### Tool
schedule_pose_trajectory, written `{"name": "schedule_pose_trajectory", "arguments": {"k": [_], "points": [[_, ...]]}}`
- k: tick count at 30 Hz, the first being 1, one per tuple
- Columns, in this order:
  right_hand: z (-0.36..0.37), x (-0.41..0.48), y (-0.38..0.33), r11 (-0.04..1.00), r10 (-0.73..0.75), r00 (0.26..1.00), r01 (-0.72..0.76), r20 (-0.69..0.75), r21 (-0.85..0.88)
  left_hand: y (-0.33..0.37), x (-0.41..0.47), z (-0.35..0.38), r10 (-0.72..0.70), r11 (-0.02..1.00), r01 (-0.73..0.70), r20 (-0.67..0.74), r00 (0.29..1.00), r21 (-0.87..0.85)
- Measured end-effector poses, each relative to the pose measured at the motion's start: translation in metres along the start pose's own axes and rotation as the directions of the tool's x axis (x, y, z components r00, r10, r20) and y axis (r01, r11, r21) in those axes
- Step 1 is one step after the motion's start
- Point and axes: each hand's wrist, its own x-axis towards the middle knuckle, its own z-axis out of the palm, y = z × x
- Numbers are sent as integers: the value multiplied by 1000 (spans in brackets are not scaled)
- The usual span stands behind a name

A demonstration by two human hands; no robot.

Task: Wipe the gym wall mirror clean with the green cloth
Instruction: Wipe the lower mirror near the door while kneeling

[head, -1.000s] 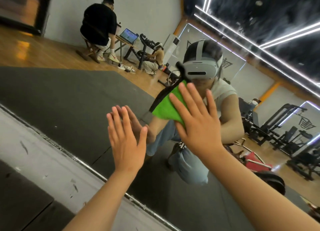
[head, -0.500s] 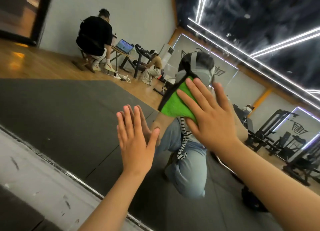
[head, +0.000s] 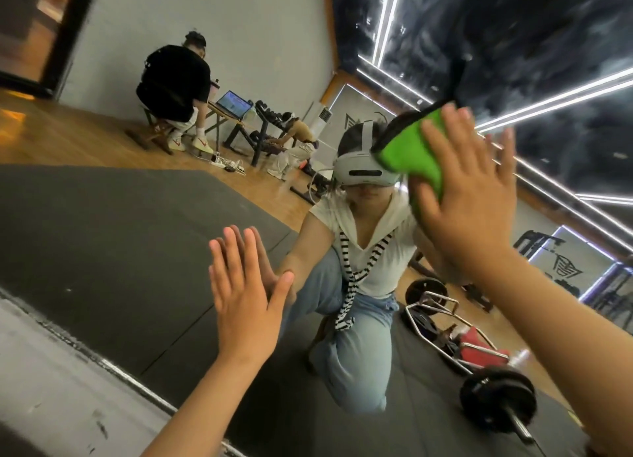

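Note:
The wall mirror (head: 113, 244) fills most of the view and reflects the gym. My right hand (head: 469, 189) lies flat with straight, spread fingers on the green cloth (head: 416, 152), pressing it against the glass at the upper right. The cloth is folded, with a dark edge showing on its upper left side. My left hand (head: 245, 297) rests flat on the mirror lower down, left of centre, fingers straight and together, holding nothing. Its reflection meets it at the fingertips.
The mirror's metal bottom edge (head: 113, 364) runs diagonally at the lower left, above a grey scuffed wall base (head: 51, 381). In the reflection are a barbell with plates (head: 496, 400), a seated person at a laptop desk (head: 174, 87) and gym machines at the far right.
My right hand has slid the green cloth up and to the right across the glass. The left hand stays pressed flat on the mirror. The view has shifted.

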Motion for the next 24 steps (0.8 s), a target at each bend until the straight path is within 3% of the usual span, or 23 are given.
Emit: {"name": "schedule_pose_trajectory", "arguments": {"k": [3, 5, 9, 11, 14, 16, 21, 24], "points": [[1, 20, -8, 974, 220, 975, -218, -24, 67, 1, 0, 0, -5, 1000, 5, -3, 1000, 4], [4, 18, -26, 987, 139, 990, -139, 9, 77, 1, -1, -1, -10, 1000, 10, 3, 1000, 2], [5, -5, -20, 976, -217, 972, 217, 93, 10, 2, 1, -3, -21, 1000, 21, 24, 1000, -14], [2, 0, -7, 977, -204, 974, 209, 94, -49, 2, 0, -5, -20, 1000, 21, 46, 999, -19], [6, 23, -18, 1000, 24, 999, -24, 46, -11, 1, -2, -11, -5, 1000, 6, 60, 998, -12], [11, 32, -39, 997, 70, 997, -71, 26, 19, 1, -3, -14, -3, 1000, 4, 69, 998, -20], [19, 0, -48, 962, -267, 958, 271, 103, -23, 1, -3, -20, 0, 999, 3, 103, 995, -35], [12, 5, -25, 958, -257, 960, 268, 106, -104, 1, -3, -23, -3, 1000, 6, 111, 994, -24]]}}
